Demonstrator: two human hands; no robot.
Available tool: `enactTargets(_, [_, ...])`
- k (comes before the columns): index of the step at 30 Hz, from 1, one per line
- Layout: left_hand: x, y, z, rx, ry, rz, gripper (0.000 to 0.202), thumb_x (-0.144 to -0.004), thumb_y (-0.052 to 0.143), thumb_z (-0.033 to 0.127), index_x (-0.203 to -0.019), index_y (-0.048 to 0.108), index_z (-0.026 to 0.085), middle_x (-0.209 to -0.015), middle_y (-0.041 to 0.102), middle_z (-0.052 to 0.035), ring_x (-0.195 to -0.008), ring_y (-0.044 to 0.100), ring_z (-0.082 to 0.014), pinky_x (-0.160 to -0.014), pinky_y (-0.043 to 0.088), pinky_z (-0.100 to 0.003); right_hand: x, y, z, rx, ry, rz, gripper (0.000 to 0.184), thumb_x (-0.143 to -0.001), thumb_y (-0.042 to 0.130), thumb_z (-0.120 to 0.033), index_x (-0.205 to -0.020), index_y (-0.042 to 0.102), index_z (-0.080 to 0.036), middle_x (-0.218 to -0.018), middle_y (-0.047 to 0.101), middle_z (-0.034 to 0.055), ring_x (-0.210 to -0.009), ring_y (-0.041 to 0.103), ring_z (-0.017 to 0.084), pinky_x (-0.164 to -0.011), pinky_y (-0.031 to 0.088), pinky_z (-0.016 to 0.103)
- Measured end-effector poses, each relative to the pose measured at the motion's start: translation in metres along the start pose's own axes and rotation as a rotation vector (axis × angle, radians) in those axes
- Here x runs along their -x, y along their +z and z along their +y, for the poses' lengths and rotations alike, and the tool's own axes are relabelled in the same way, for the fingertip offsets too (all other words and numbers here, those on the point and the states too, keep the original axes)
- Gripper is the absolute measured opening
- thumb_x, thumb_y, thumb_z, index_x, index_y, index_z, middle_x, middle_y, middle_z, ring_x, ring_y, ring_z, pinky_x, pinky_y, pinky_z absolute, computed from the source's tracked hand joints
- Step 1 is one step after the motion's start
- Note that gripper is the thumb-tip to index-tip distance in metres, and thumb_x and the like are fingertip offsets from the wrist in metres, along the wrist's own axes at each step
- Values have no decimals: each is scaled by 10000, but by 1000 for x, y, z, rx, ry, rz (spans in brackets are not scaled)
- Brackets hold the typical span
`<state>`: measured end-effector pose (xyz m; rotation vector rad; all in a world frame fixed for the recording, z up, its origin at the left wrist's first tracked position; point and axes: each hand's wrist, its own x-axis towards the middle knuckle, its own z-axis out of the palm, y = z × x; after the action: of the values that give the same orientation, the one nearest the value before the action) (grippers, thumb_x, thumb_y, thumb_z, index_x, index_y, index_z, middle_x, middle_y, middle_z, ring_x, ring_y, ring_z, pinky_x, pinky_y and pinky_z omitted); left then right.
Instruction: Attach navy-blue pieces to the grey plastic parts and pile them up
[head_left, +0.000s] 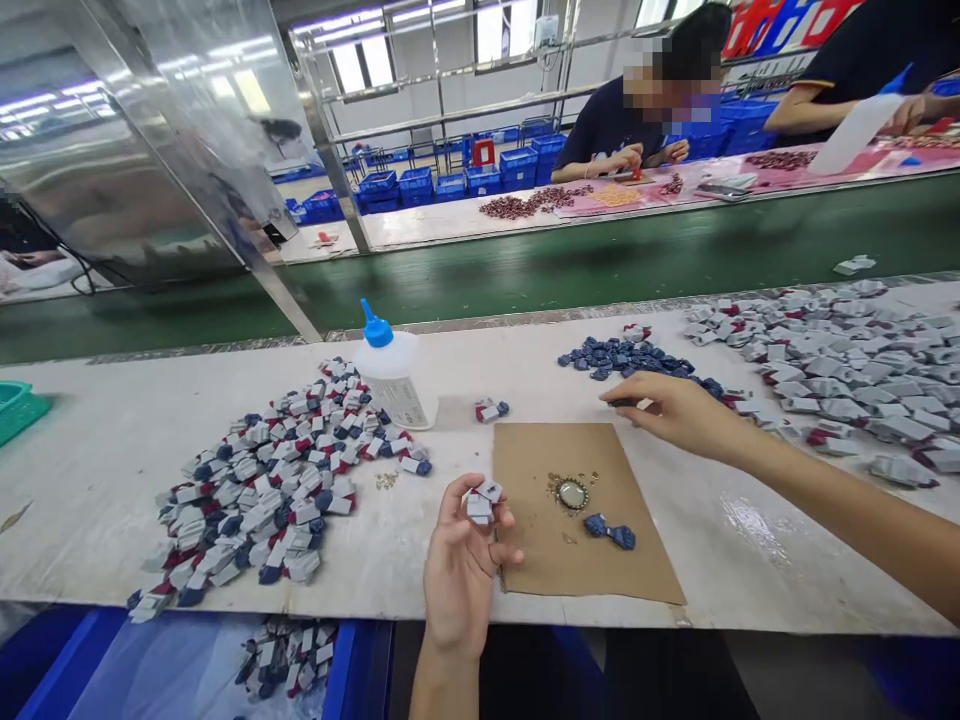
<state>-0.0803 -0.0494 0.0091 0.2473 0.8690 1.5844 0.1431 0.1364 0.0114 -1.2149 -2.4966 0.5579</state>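
My left hand point(463, 575), palm up at the cardboard's left edge, holds a small light-grey plastic part point(484, 500) between thumb and fingers. My right hand point(667, 410) is closed in a pinch on a small dark piece, mostly covered by the fingers, beside a pile of dark-blue parts point(630, 357). On the cardboard sheet point(555, 450) lie a bottle cap point(572, 494) with a pale inside and two blue pieces point(611, 532). Tiny bits are scattered around the cap. A grey-and-blue part point(491, 410) lies just beyond the sheet.
A white bottle with a blue nozzle point(394, 375) stands beside a large heap of grey, red and blue parts point(262, 480). More grey parts point(870, 370) cover the right side. A blue bin point(341, 665) sits below the table edge. Co-workers point(611, 130) sit across the green conveyor point(487, 270).
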Motion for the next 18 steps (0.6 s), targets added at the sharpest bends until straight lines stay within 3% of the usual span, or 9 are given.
enactTargets(4, [-2,-9,-7,-16,3,83,149,-797,532,310,-913,549,219,-801,642,-20,-734,604,-109,-556,501,-190,30,3,-46,-114,-86,-108,315,-833,400,-254,-1085,584,-210,-984,636,81,-827,608,204,-678,498,332])
enactTargets(7, [-1,-7,-10,-64,30,138,362,-743,624,246,-1085,508,267,-918,670,-27,-926,608,-143,-730,507,-249,43,7,-71,-91,-104,-161,260,-834,422,-249,-1029,583,-187,-911,658,76,-759,623,188,-647,496,311])
enactTargets(10, [3,-5,-10,-119,58,167,394,-695,676,242,-1077,576,248,-1005,668,-30,-963,595,-135,-798,473,-225,46,12,-79,-42,-160,-194,214,-838,417,-218,-940,601,-176,-860,653,70,-745,615,177,-624,481,286])
enactTargets(14, [9,-7,-6,-197,136,219,242,-665,703,260,-901,663,228,-958,687,-4,-845,613,-84,-632,454,-118,46,22,-78,-18,-205,-191,230,-853,386,-192,-948,593,-159,-885,622,87,-744,597,168,-623,469,280])
enactTargets(18, [14,-6,-3,-49,63,203,190,-682,689,241,-863,645,208,-935,691,-15,-833,631,-100,-709,485,-175,45,26,-81,-10,-236,-172,226,-864,368,-195,-956,573,-169,-856,601,81,-724,585,160,-598,456,264])
